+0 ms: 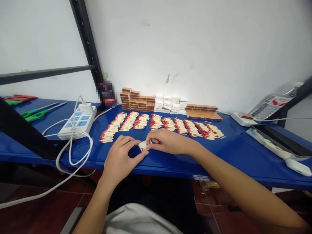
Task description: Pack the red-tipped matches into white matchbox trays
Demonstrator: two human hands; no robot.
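Observation:
My left hand (121, 155) and my right hand (165, 141) meet over the front of the blue table (234, 152), both pinched on a small white matchbox tray (143, 146) with matches in it. Just beyond the hands, several heaps of red-tipped matches (168, 125) lie in a row. Behind the heaps, against the wall, stand stacked brown matchbox sleeves (136, 100), white inner trays (169, 104) and a flatter pile of brown sleeves (203, 112).
A white power strip (79, 122) with looping white cables lies left of the matches. Green and red long-handled tools (39, 112) rest at far left. A black metal frame post (86, 40) rises at the back left. A black tray and white devices (280, 143) sit at right.

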